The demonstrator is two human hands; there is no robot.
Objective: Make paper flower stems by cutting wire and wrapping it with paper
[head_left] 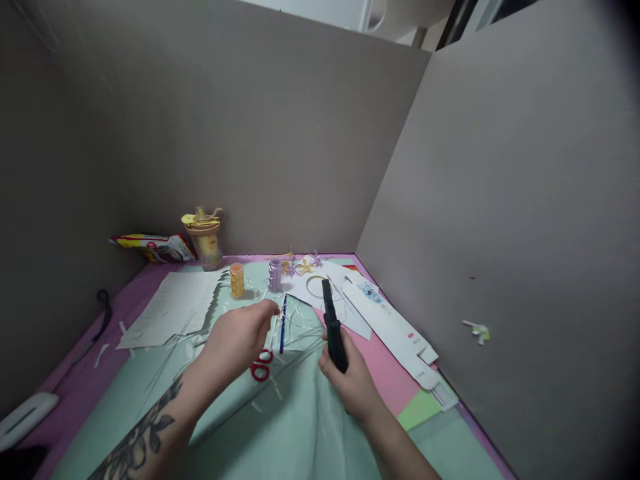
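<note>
A tumbler with a yellow lid [206,240] stands in the back corner of the pink desk mat [80,387], close to the grey partition [280,133]. Just left of the tumbler lies a red and yellow snack bag [155,247]. Right of it and a little nearer stands an orange spool [237,280], then a purple spool [275,274], then a few paper flowers [303,265]. In front of the tumbler lies a white sheet with a jagged edge [173,308]. Well to its right, past the flowers, a long white carton [395,330] lies flat. Off to the tumbler's left a black cable [103,310] trails down the mat towards a white device [25,417]. Far right of the tumbler, a small paper scrap [477,329] sticks to the side wall.
</note>
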